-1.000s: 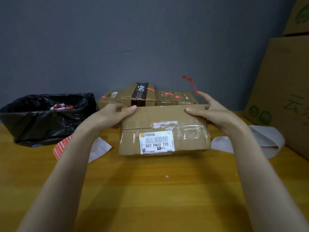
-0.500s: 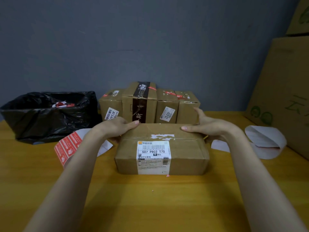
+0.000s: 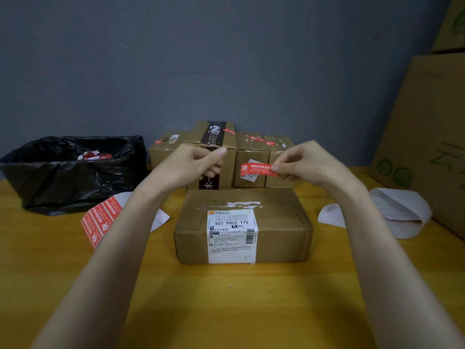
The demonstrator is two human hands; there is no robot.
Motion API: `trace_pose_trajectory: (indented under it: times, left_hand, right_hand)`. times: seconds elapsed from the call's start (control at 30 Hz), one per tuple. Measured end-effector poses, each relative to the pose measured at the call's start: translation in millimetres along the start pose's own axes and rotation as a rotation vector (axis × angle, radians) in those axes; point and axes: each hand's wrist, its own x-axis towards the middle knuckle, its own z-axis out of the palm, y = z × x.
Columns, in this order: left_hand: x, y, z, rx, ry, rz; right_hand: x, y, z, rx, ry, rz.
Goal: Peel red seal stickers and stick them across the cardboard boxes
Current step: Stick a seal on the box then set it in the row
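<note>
Hands have left the box [image 3: 281, 222] below them: right hand [image 3: 309, 165] pinches a peeled red seal sticker [image 3: 256, 170], left hand [image 3: 186, 165] curled alongside, grip unclear, so sticking looks next.

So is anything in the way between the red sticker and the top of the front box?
Nothing visible. The right hand pinches the red sticker in the air by the front box, whose top holds only tape and a white label.

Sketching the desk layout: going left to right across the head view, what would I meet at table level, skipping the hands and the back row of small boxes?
Black bin bag → red sticker sheet → labelled cardboard box → white backing paper → large carton.
</note>
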Motion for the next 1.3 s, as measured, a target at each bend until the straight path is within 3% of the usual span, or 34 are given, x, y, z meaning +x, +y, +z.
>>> trace_pose_trajectory:
  times: [0.1,0.2,0.7,1.3]
  left_hand:
    - [-7,15,6,0.082,-0.088,0.023]
    - [-7,16,8,0.178,-0.060,0.040]
    - [-10,16,0,0.084,0.002,-0.074]
    - [-11,9,-6,0.076,-0.089,-0.104]
  right_hand:
    - [-3,-11,5,-0.028,-0.056,-0.012]
    - [-5,-16,7,-0.030,-0.075,-0.028]
    - [-7,-17,11,0.047,-0.134,0.029]
    - [-8,-18,14,0.070,-0.115,0.082]
